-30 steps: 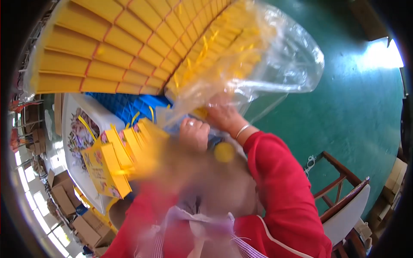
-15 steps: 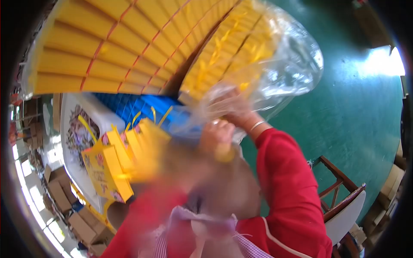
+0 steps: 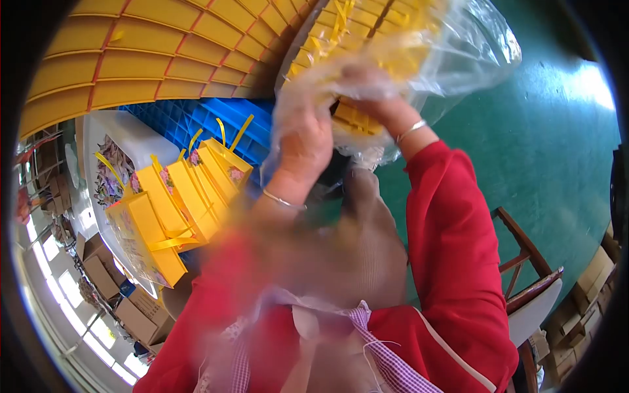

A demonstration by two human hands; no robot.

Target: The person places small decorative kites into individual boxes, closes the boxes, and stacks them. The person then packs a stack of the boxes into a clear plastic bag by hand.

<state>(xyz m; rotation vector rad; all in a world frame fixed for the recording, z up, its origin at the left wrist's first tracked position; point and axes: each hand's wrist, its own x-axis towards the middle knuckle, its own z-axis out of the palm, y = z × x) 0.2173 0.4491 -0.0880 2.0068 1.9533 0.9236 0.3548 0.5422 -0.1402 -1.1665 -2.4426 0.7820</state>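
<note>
A clear plastic bag [image 3: 452, 72] lies around a packed batch of yellow gift bags [image 3: 354, 29] with yellow ribbons. My left hand [image 3: 306, 141] grips the near left edge of the plastic, which partly veils its fingers. To its right, my right hand [image 3: 370, 88] holds the plastic over the near end of the batch; its fingers are blurred behind the film. Below and to the left, several yellow paper gift bags [image 3: 190, 196] with pink flowers and ribbon handles stand close together.
Tall stacks of yellow pieces [image 3: 137, 52] fill the upper left. A blue plastic crate [image 3: 246, 121] sits beneath them, beside a white tub [image 3: 131, 134] of shredded-looking bits. On the right, a wooden stool [image 3: 524, 262] stands on the green floor [image 3: 472, 157]. Cardboard boxes [image 3: 141, 318] lie lower left.
My hands have moved apart and upward. The left hand went up and left to the plastic's edge, widening the bag mouth. The view has shifted slightly.
</note>
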